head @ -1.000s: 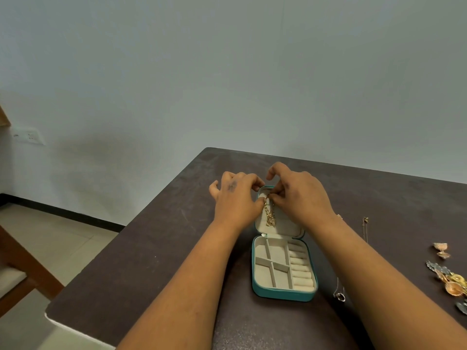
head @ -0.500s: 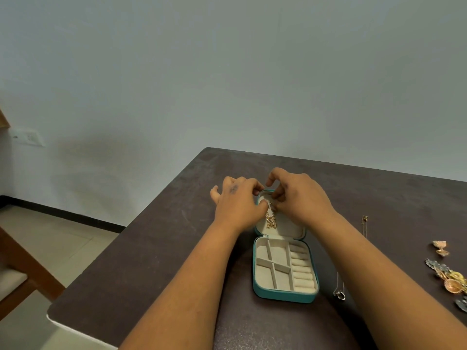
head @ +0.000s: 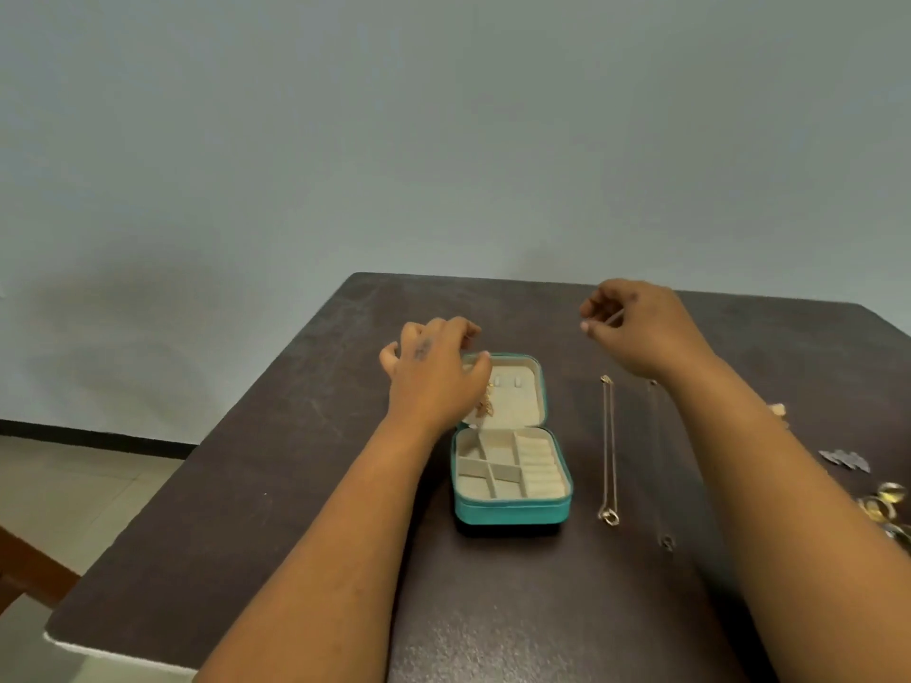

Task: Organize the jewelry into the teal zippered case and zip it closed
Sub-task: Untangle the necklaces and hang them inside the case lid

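The teal zippered case (head: 512,510) lies open on the dark table (head: 305,436), its beige compartments bare. A gold necklace (head: 485,405) hangs inside the raised lid (head: 537,386). My left hand (head: 434,377) is over the lid's top left corner, a fingertip touching the rim and the thumb spread away; it hides the necklace's top. My right hand (head: 641,332) hovers above the table right of the case, fingers loosely curled, apparently holding nothing. A thin chain with a ring pendant (head: 609,456) lies stretched out right of the case, and a second chain (head: 660,465) beside it.
At the right edge, partly behind my right forearm, lie grey leaf-shaped earrings (head: 845,459), gold rings (head: 885,505) and a small pale piece (head: 778,410). A wooden chair (head: 29,574) stands on the floor to the left. The wall is just beyond the table's far edge.
My right hand has left the lid and moved up and to the right. The necklace now hangs free in the lid. My left hand stays at the lid's corner. The view shifted.
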